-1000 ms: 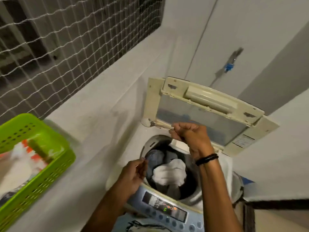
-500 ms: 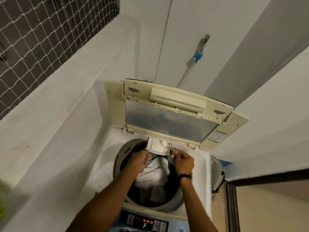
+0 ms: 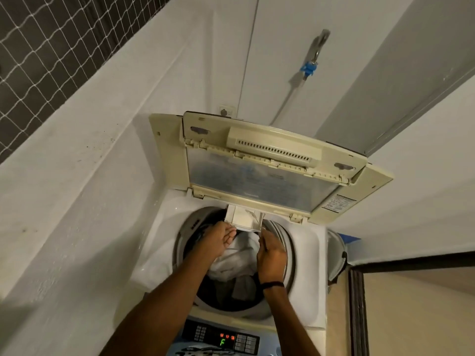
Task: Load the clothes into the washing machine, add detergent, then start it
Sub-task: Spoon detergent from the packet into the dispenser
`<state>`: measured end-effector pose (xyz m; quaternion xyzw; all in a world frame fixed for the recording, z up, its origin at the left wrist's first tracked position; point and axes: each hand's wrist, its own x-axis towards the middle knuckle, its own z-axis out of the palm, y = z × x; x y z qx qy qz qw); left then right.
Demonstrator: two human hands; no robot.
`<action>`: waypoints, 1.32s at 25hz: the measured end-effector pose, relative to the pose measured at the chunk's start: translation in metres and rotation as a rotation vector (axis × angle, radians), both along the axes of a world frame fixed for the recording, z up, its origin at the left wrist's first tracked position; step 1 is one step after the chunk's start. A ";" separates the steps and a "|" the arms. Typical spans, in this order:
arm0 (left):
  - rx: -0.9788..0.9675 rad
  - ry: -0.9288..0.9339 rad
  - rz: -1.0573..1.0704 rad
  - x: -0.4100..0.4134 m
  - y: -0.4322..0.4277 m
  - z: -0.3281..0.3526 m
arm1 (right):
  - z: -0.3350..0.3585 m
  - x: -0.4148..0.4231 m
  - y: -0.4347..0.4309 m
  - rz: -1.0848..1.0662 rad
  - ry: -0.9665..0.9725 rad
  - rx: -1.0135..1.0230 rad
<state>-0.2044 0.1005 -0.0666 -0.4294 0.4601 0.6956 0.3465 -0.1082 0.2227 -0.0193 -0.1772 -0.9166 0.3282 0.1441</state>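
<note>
Both hands reach the detergent drawer (image 3: 243, 219) above my loaded drum: left hand (image 3: 215, 242) gripping its near edge, right hand (image 3: 270, 249) (grip unclear) just beside.

Hidden under the left hand (image 3: 218, 241) and right hand (image 3: 271, 255): part of the clothes (image 3: 236, 260) in the washing machine (image 3: 305, 291) drum; cut by the bottom edge: both forearms and the control panel (image 3: 221, 339); too small to read: the lid (image 3: 262, 173) corner label.
</note>
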 end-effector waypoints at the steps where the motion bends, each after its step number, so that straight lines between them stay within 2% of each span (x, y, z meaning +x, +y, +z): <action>1: -0.001 -0.001 0.004 0.000 -0.001 0.002 | 0.001 0.000 0.001 -0.018 -0.009 -0.025; 5: 0.026 0.016 0.021 0.005 -0.007 0.010 | 0.020 0.003 0.001 -0.185 -0.042 -0.200; 11: 0.099 0.101 0.135 0.031 -0.039 0.040 | 0.058 0.008 -0.005 -0.333 -0.063 -0.961; 13: 0.087 0.152 0.198 0.045 -0.060 0.063 | 0.068 0.012 -0.013 -0.326 -0.060 -1.145; 15: 0.076 0.207 0.267 0.061 -0.082 0.089 | 0.087 0.016 -0.026 -0.280 -0.064 -1.243; 18: 0.105 0.287 0.384 0.091 -0.117 0.122 | 0.129 0.025 -0.059 -0.101 -0.058 -1.360; 20: 0.138 0.316 0.466 0.111 -0.137 0.140 | 0.163 0.030 -0.087 0.090 -0.120 -1.350; 22: 0.172 0.332 0.561 0.133 -0.157 0.152 | 0.202 0.036 -0.121 0.302 -0.234 -1.250; 26: 0.179 0.326 0.673 0.171 -0.186 0.160 | 0.259 0.048 -0.199 0.624 -0.326 -1.126; 29: 0.176 0.306 0.722 0.193 -0.203 0.159 | 0.275 0.058 -0.264 0.938 -0.384 -0.997; 33: 0.189 0.334 0.780 0.213 -0.219 0.162 | 0.272 0.065 -0.335 1.111 -0.432 -0.779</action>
